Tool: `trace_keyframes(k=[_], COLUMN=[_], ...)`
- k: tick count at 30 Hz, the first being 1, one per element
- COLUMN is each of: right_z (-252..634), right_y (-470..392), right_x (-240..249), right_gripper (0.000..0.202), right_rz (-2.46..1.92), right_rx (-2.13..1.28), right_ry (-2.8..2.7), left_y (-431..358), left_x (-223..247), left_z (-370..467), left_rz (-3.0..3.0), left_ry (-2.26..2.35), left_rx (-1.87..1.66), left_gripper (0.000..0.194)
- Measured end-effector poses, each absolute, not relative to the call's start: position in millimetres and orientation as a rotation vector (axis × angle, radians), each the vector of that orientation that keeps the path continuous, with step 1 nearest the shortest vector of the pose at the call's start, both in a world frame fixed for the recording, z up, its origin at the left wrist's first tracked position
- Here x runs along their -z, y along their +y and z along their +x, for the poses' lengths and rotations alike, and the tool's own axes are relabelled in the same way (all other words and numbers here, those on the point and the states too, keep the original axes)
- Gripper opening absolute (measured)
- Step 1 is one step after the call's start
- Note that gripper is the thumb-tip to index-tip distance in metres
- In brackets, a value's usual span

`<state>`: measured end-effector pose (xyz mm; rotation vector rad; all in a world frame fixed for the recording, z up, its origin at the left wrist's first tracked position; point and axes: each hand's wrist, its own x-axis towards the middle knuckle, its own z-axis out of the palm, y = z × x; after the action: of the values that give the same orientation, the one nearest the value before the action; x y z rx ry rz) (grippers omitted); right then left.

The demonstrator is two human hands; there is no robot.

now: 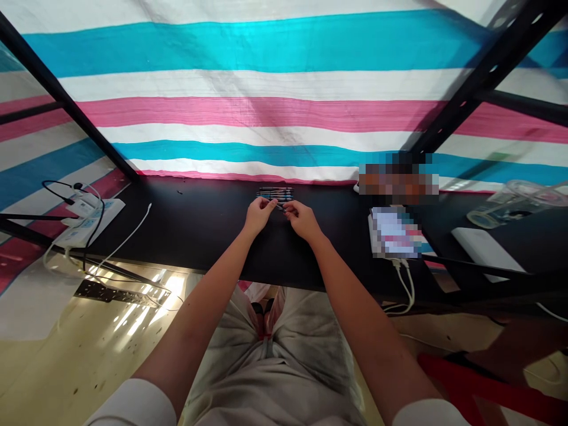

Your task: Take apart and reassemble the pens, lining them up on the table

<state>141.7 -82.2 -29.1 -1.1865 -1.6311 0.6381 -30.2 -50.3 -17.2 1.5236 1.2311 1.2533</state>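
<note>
Fingers [271,204] of left hand [258,216] and right hand [303,219] pinched a slim pen [280,207], probably light, stiff and best held mid-length; more pens [275,193] lay at twelve o'clock.

The left hand [258,215] and right hand [302,218] pinch a pen [280,207] over the desk [199,225], a row of pens [276,194] just beyond the grip, a power strip [95,226] well to its left.
</note>
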Motion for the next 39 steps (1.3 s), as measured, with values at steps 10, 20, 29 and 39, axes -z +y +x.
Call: trace_keyframes(k=[10, 20, 29, 39], right_z=[142.4, 141.9, 140.8, 142.4], right_y=[-84.0, -87.2, -85.8, -85.9], right_x=[26.3, 23.7, 23.0, 25.6], right_gripper=[0.024, 0.023, 0.026, 0.023], right_rz=[-1.197, -1.236, -1.226, -1.253], right_rx=[-0.639, -0.687, -0.625, -0.667], right_ry=[-1.644, -1.64, -1.617, -1.649], left_y=[-50.8, -50.3, -57.5, -51.2], left_x=[16.1, 16.6, 11.5, 19.6], left_z=[-29.7, -32.6, -31.6, -30.1], left_rz=[1.503, 1.731, 1.67, 1.646], left_ry=[1.128, 1.049, 1.381, 1.036], left_rx=[-1.267, -1.175, -1.199, -1.113], left_gripper=[0.023, 0.002, 0.035, 0.005])
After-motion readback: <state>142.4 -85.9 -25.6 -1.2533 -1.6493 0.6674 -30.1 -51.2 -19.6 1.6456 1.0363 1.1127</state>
